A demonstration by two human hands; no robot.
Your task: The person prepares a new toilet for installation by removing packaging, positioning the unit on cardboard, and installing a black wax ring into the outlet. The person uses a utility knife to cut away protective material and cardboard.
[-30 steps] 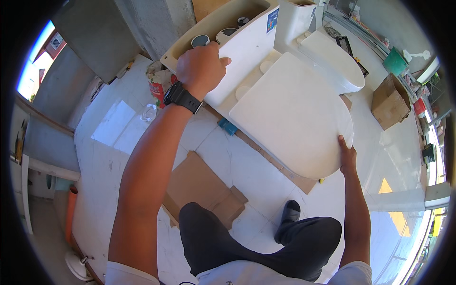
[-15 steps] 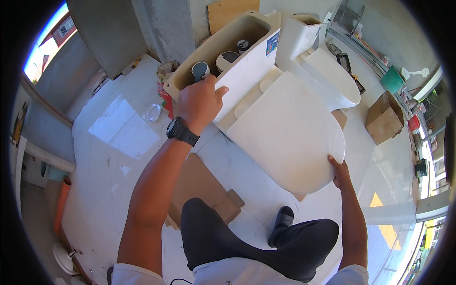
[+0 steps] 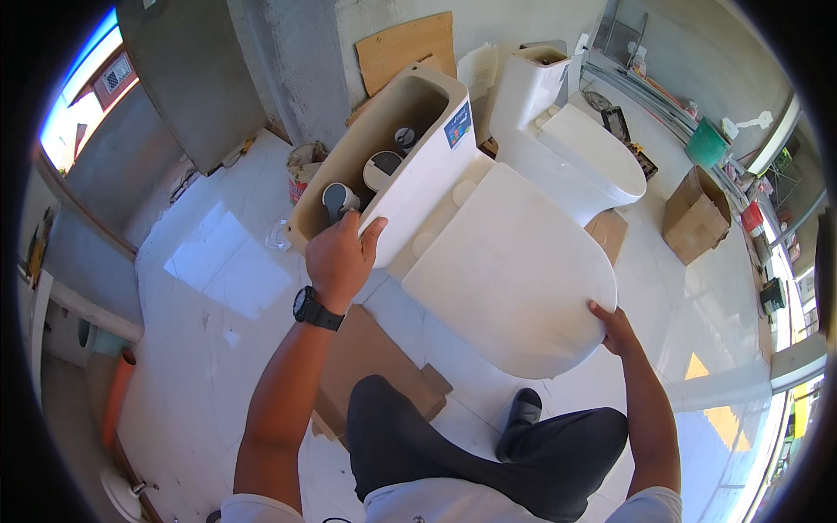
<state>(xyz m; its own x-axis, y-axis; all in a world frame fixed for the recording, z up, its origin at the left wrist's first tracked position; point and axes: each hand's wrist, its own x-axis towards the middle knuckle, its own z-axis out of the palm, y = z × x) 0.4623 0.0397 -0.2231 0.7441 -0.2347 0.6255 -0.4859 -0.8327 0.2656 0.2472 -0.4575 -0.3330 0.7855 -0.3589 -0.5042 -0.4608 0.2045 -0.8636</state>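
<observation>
The left hand [image 3: 342,259] is closed over the tank wall [image 3: 420,193] of a white toilet [image 3: 510,270], thumb outside, fingertips hooked inside. The right hand [image 3: 616,331] clasps the bowl's front edge, thumb on top, its other fingers hidden. The toilet spans between both grips. Just beyond the left grip, inside the tank, stand round fittings [image 3: 382,172]; below it lies flattened cardboard [image 3: 370,370]. Above the right grip stands a second toilet [image 3: 575,170].
</observation>
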